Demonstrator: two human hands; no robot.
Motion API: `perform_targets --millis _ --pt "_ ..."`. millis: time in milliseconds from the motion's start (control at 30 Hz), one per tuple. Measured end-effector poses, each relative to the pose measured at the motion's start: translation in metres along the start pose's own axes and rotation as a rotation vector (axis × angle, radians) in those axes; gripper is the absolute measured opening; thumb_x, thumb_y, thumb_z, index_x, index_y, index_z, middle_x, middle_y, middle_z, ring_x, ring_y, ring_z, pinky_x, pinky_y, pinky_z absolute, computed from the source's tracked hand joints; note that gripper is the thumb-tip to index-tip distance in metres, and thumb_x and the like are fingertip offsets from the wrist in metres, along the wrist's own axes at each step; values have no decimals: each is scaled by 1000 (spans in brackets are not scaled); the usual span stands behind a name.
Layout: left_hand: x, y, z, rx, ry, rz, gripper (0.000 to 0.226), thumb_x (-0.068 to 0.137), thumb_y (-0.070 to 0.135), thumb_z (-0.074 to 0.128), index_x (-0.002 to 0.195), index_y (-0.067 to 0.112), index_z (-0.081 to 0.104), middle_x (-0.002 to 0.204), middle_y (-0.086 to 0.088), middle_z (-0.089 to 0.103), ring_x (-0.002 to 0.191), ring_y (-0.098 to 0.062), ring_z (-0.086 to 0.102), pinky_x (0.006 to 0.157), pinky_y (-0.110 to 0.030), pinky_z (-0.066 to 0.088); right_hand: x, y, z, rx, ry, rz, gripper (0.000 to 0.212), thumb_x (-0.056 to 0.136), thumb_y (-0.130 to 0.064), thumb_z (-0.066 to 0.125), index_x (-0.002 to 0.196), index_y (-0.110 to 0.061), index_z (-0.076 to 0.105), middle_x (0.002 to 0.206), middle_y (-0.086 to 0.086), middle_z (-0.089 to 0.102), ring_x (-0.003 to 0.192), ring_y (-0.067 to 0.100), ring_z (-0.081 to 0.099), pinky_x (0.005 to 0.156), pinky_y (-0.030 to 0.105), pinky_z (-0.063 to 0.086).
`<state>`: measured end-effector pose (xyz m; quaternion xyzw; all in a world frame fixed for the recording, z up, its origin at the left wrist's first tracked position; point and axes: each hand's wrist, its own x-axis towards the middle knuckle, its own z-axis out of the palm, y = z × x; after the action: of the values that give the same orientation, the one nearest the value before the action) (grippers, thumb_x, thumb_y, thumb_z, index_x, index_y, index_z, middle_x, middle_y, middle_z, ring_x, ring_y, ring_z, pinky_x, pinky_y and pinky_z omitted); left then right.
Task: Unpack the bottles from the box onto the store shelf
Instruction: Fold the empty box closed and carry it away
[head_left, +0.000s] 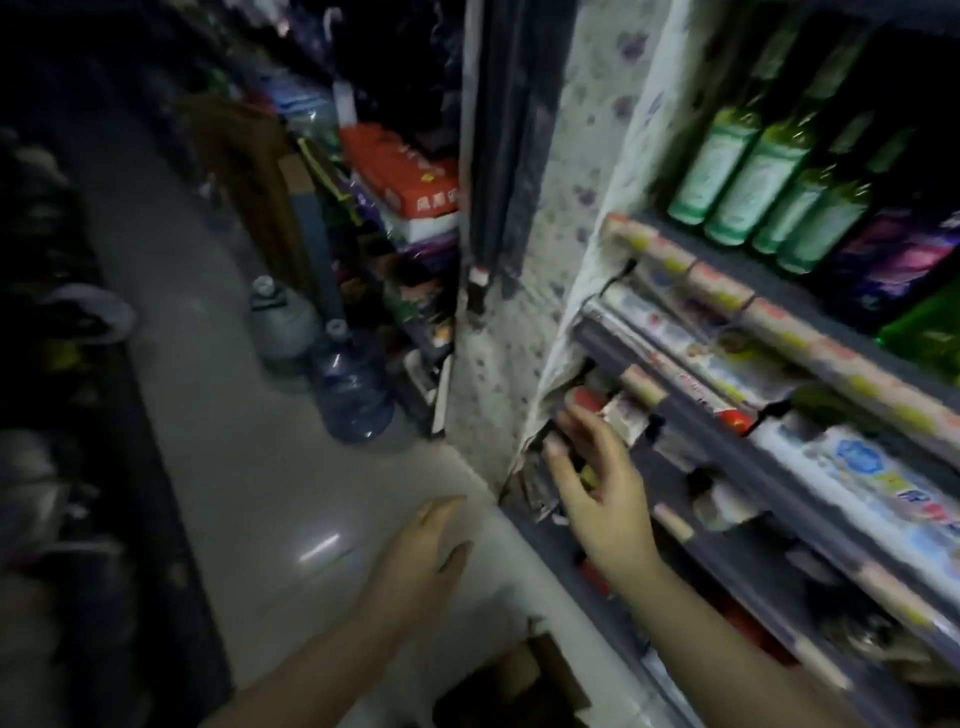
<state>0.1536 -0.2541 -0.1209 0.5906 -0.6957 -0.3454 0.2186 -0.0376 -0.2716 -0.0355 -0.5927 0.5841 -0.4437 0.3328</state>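
Floor (249, 467): smooth, pale, glossy; carries a bright streak of reflected light.
Two large water jugs (353, 384): translucent blue-grey plastic, shiny.
Box (524, 675): brown corrugated cardboard, matt, flaps with rough edges.
Green bottles (753, 171) on the upper shelf: glossy, with pale paper-like labels; glass or plastic cannot be told.
Shelf rails (779, 483): dark, matt; edges covered with printed paper strips, torn in places.
Side panel (576, 208): floral-printed covering, matt, peeling at the lower edge.
Red pack (400, 171): shiny plastic wrap.
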Motion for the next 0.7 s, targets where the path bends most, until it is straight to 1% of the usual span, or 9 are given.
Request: perform_targets --millis 67,100,200,267,400,500,533,633,700 --pt "-24 -36 11 -26 -15 -86 64 82 46 40 132 10 52 132 -7 56 118 -16 53 96 -11 29 -11 22 31 11 -31 65 42 92 -29 56 133 -22 49 132 -6 54 119 -1 50 94 8 42" --pt "-36 -52 17 -40 -37 -134 59 86 44 44 135 12 49 135 -5 53 121 -15 51 98 -10 28 -17 33 45 9 -32 86 41 91 -30 56 131 -22 51 129 -6 55 116 -3 52 94 11 43" --pt "-66 -97 42 -77 -46 -228 48 94 27 55 140 16 43 140 -1 48 125 -11 47 101 -9 26 -39 68 78 -14 -88 159 39 91 -37 57 128 -29 51 121 -24 53 108 -20 48 88 5 41" --pt "-83 -117 61 -98 -58 -298 49 95 23 55 142 17 40 142 0 46 125 -9 45 104 -13 28 -56 91 92 -30 -158 216 36 93 -36 58 128 -36 46 120 -30 49 110 -20 45 89 2 38" --pt "-106 -139 108 -153 -69 -408 49 96 24 54 143 18 40 142 1 45 128 -14 45 107 -22 34 -83 144 107 -94 -238 316 39 94 -26 57 132 -26 49 126 -13 55 117 -5 50 97 10 39" --pt "-115 -151 148 -202 -69 -472 45 95 22 53 138 18 45 134 -1 51 124 -18 49 105 -25 37 -99 191 111 -133 -302 382 43 94 -23 57 136 -20 48 129 -6 55 121 6 50 94 5 39" --pt "-118 -155 163 -205 -66 -494 44 94 22 54 137 19 46 131 -2 53 123 -19 50 103 -26 38 -103 207 111 -146 -321 406 43 94 -23 56 136 -20 47 130 -6 54 121 7 51 95 8 40" --pt "-123 -169 209 -230 -77 -608 49 94 26 55 141 18 42 139 0 49 126 -19 48 100 -19 34 -115 255 109 -194 -373 449 42 95 -25 56 136 -20 46 131 -3 54 122 12 51 104 32 44" --pt "-123 -181 242 -234 -97 -657 52 93 28 57 142 20 41 138 -2 51 123 -22 51 101 -28 41 -122 289 106 -223 -407 477 42 94 -26 56 135 -19 47 133 0 54 123 14 51 106 39 43"
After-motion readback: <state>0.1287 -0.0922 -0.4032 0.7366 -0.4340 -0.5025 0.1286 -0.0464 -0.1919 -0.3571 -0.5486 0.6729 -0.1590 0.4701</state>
